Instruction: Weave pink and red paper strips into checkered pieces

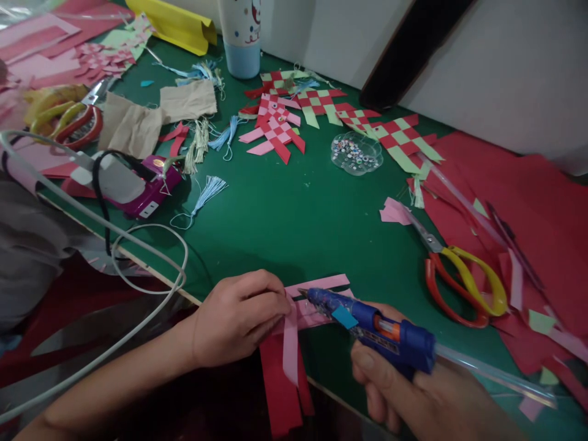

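Observation:
My right hand (395,380) is wrapped round a blue hot glue gun (367,321), with a clear glue stick (496,373) sticking out of its back. The gun's nozzle points left and meets or hovers just over pink paper strips (316,312); I cannot tell if it touches. My left hand (248,315) pinches the strips at their left end, fingers closed. One pink strip (290,343) hangs down from there, over red paper strips (278,386) that reach past the table's front edge.
On the green table (294,214) lie scissors (459,269), red paper (542,208), woven paper fish (275,125), a dish of googly eyes (356,153), and a blue tassel (206,193). A purple power strip (151,190) with a white cable (138,248) sits left. Another person's sleeve (27,245) shows there.

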Demonstrator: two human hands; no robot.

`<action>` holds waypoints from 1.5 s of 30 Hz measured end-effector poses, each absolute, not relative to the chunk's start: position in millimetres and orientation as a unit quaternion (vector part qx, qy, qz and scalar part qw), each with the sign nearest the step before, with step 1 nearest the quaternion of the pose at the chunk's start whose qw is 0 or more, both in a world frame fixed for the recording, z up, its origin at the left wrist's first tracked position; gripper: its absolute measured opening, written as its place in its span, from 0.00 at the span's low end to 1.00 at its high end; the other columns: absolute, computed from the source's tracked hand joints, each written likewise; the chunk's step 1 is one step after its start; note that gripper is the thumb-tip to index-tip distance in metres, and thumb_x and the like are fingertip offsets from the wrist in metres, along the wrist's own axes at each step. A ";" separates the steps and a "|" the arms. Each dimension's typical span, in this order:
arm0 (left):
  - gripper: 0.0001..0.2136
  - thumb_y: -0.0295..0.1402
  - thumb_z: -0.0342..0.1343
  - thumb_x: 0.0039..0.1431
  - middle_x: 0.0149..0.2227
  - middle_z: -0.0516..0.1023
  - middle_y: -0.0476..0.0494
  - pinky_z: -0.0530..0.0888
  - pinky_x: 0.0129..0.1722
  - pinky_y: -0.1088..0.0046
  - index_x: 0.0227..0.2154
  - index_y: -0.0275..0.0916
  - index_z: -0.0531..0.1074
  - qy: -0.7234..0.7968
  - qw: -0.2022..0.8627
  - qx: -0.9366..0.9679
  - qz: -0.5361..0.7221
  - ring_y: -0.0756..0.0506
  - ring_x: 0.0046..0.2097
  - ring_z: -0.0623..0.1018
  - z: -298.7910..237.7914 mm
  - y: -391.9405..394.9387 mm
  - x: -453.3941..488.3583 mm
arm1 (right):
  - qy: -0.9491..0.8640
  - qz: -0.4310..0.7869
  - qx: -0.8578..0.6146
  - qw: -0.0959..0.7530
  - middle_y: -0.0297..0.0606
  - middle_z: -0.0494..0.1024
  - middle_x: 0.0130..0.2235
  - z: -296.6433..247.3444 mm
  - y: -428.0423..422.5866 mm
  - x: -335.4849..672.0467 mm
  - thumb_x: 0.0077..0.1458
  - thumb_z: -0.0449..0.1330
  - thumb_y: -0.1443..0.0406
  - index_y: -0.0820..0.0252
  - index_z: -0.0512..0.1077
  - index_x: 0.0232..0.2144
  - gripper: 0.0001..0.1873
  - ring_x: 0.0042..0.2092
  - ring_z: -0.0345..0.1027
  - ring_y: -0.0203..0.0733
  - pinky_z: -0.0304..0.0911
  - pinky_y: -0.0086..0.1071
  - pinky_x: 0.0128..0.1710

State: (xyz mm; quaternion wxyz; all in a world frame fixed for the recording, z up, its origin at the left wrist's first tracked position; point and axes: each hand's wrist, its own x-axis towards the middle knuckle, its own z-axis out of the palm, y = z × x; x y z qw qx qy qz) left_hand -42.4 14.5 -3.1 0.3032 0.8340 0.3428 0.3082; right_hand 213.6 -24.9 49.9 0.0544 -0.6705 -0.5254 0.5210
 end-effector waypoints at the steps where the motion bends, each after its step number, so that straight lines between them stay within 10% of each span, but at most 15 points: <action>1: 0.08 0.21 0.49 0.62 0.37 0.74 0.44 0.73 0.37 0.77 0.36 0.38 0.71 0.342 0.301 0.834 0.310 0.51 0.38 0.75 -2.7 14.7 -42.2 | -0.523 0.519 -0.673 0.058 0.30 0.74 0.17 50.2 -24.6 212.7 0.53 0.58 0.50 0.51 0.74 0.47 0.22 0.18 0.69 0.39 0.67 0.26 0.19; 45: 0.10 0.17 0.50 0.57 0.38 0.73 0.45 0.72 0.36 0.78 0.36 0.38 0.70 0.342 0.300 0.830 0.321 0.51 0.38 0.75 -4.1 13.6 -42.3 | -0.560 0.451 -0.686 0.105 0.29 0.74 0.16 64.8 -23.8 190.5 0.50 0.61 0.55 0.50 0.74 0.45 0.19 0.15 0.68 0.38 0.64 0.25 0.16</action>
